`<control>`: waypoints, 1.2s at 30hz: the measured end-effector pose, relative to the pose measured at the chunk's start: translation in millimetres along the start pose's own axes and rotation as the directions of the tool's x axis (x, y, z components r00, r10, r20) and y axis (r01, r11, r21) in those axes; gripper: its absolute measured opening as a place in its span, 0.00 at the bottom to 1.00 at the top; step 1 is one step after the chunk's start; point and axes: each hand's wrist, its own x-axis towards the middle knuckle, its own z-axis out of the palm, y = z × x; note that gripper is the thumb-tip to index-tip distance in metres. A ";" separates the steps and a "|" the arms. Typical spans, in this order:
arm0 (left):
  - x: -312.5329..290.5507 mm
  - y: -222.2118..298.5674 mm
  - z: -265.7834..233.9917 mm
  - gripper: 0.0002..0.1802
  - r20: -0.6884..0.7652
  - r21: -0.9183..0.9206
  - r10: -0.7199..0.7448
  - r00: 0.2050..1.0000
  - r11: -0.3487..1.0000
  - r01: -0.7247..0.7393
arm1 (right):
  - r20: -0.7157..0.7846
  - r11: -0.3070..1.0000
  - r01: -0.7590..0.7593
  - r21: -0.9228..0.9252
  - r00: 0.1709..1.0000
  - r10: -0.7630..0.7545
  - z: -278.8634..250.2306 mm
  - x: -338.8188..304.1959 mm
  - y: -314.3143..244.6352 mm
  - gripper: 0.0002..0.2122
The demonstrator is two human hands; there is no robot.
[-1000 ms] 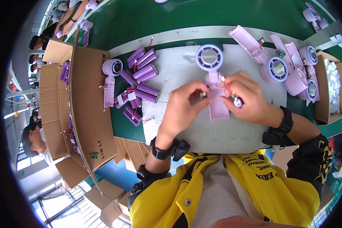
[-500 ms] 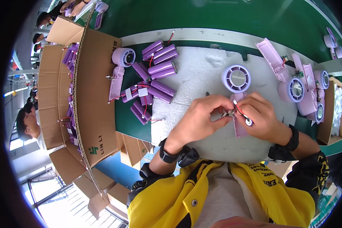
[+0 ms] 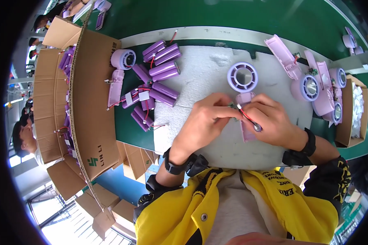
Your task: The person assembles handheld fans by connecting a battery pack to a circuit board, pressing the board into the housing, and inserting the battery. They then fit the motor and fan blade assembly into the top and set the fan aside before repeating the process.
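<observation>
Lilac fan handle (image 3: pixel 248 135) on foam mat (image 3: pixel 212 153), long axis toward its near edge, lies between my left hand (image 3: pixel 206 120), pinching a small green board (image 3: pixel 232 105), and nearer right hand (image 3: pixel 272 122), gripping a wired cell (image 3: pixel 257 127).

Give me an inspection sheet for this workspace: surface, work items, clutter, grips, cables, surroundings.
Surface: white foam sheet on green table.
Work items: lilac fan unit, handle partly covered; circuit part; cell, mostly hidden.
Clutter: purple batteries at left; lilac fan parts at right, near a box of white pieces.
Grips: left hand seems to pinch the circuit part; right hand closed around the cell.
Cables: red wire and white plug beside the right hand; more wires among the batteries.
Surroundings: open carton and other people at left.
</observation>
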 end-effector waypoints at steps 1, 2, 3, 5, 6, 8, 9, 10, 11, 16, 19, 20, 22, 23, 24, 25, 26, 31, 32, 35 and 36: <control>-2.1 6.4 -2.8 0.21 0.038 0.037 -0.090 0.995 0.995 0.088 | -0.012 1.000 -0.018 0.025 1.000 0.018 0.7 0.0 -1.0 0.10; -5.4 9.7 -4.5 0.20 0.072 0.085 -0.182 0.981 0.981 0.175 | -0.028 0.998 -0.031 0.056 0.999 0.032 2.9 0.4 -1.3 0.11; -7.9 11.5 -1.0 0.20 0.084 0.084 -0.181 0.980 0.981 0.174 | -0.033 0.998 -0.041 0.055 0.999 0.043 4.1 -0.5 -0.3 0.11; -11.5 15.2 10.5 0.19 -0.001 -0.142 -0.220 0.975 0.966 0.218 | -0.068 0.989 -0.041 0.139 0.996 0.051 6.2 -2.4 2.7 0.11; -12.4 15.1 13.4 0.18 -0.040 -0.255 -0.248 0.968 0.939 0.230 | -0.085 0.983 -0.040 0.180 0.995 0.056 7.1 -3.3 4.0 0.11; -14.9 10.1 14.3 0.17 -0.046 -0.274 -0.257 0.965 0.932 0.235 | -0.081 0.980 -0.010 0.198 0.996 0.026 2.8 -0.5 5.3 0.11; -15.9 6.3 14.1 0.16 -0.053 -0.295 -0.259 0.964 0.927 0.233 | -0.078 0.978 0.022 0.209 0.997 -0.005 -0.8 1.7 5.0 0.10; -16.7 3.8 14.5 0.15 -0.061 -0.316 -0.261 0.963 0.920 0.230 | -0.076 0.974 0.054 0.221 0.996 -0.038 -3.0 2.9 4.5 0.10; -16.9 2.5 15.5 0.15 -0.063 -0.317 -0.266 0.962 0.919 0.233 | -0.073 0.973 0.054 0.225 0.997 -0.039 -4.5 2.5 4.3 0.10; -17.9 -2.0 17.4 0.15 -0.119 -0.390 -0.280 0.953 0.896 0.215 | -0.084 0.988 -0.008 0.156 0.996 0.022 -5.7 -0.5 1.5 0.07; -17.5 -0.3 16.4 0.16 -0.118 -0.419 -0.299 0.947 0.880 0.225 | -0.043 0.986 -0.074 0.148 0.996 0.081 -5.1 0.2 -0.7 0.05; -17.0 1.6 15.4 0.15 -0.095 -0.408 -0.281 0.955 0.886 0.220 | -0.019 0.988 -0.062 0.144 0.998 0.065 -5.3 0.1 -1.0 0.05; -16.5 4.4 13.5 0.14 -0.049 -0.386 -0.245 0.968 0.899 0.208 | 0.028 0.990 -0.038 0.136 0.999 0.035 -5.6 0.0 -1.7 0.05; -16.4 4.5 12.6 0.14 -0.050 -0.388 -0.247 0.968 0.897 0.210 | 0.032 0.990 -0.040 0.137 0.999 0.036 -5.7 0.3 -1.8 0.05; -16.0 4.0 11.5 0.13 -0.042 -0.363 -0.229 0.973 0.910 0.199 | 0.012 0.989 -0.047 0.142 0.999 0.046 -5.7 0.9 -1.5 0.05; -15.6 3.4 10.6 0.13 -0.033 -0.338 -0.211 0.977 0.922 0.188 | -0.009 0.988 -0.055 0.147 0.998 0.057 -5.6 1.6 -1.1 0.05; -15.5 3.1 10.6 0.12 -0.023 -0.313 -0.192 0.981 0.933 0.176 | -0.029 0.986 -0.063 0.152 0.997 0.068 -5.4 1.9 -1.1 0.05; -15.1 3.7 14.7 0.08 -0.113 -0.322 -0.247 0.963 0.925 0.199 | -0.115 0.989 -0.071 0.128 0.990 0.085 -3.6 2.5 -4.5 0.05; -15.9 6.2 14.7 0.08 -0.081 -0.346 -0.303 0.949 0.902 0.258 | -0.098 0.991 -0.085 0.101 0.991 0.095 -4.0 1.8 -5.6 0.05; -16.2 9.9 14.6 0.07 -0.011 -0.388 -0.410 0.912 0.842 0.374 | -0.064 0.992 -0.115 0.045 0.991 0.117 -5.1 1.0 -6.9 0.06; -16.0 9.7 14.6 0.07 -0.012 -0.387 -0.409 0.912 0.843 0.373 | -0.040 0.992 -0.119 0.040 0.992 0.121 -5.3 1.5 -6.7 0.06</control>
